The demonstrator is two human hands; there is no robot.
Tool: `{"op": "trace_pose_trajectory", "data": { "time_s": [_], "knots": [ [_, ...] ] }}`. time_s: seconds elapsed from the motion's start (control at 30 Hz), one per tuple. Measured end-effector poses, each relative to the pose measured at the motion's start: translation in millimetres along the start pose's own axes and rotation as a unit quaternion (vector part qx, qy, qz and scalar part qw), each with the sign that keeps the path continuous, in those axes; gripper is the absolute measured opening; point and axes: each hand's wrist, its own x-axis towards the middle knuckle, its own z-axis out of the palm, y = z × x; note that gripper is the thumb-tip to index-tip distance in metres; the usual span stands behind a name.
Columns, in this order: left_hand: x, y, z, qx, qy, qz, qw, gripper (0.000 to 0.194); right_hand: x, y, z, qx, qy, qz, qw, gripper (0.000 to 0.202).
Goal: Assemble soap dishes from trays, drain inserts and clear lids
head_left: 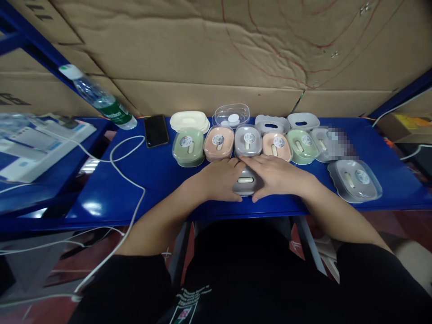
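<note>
Left hand [221,177] and right hand [280,174], fingers gripping, clasp gray box [246,180] on blue bench [162,177]; row of lidded boxes [248,140] just beyond.

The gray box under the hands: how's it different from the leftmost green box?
The left hand and right hand touch the gray box; neither touches the green box. The gray box's pale bar lies sideways; the green box's pale bar points mostly away from the person. The gray box is nearer the person than the green box. Both sit on the blue table.
</note>
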Motion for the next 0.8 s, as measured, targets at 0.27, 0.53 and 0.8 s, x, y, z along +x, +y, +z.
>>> {"op": "trace_pose_trajectory", "data": {
  "time_s": [0.27,0.53,0.8],
  "knots": [
    [5,-4,4.0,0.0,0.022,0.015,1.0,0.098,-12,-8,-19,-0.016,0.018,-0.027,0.999,0.119],
    [7,-7,5.2,-0.014,0.026,0.015,0.999,0.104,27,29,-90,-0.055,0.154,-0.031,0.986,0.052],
    [8,-12,4.4,-0.033,0.009,0.029,0.999,0.123,115,102,-70,-0.155,0.109,0.077,0.979,0.045]
  ]
}}
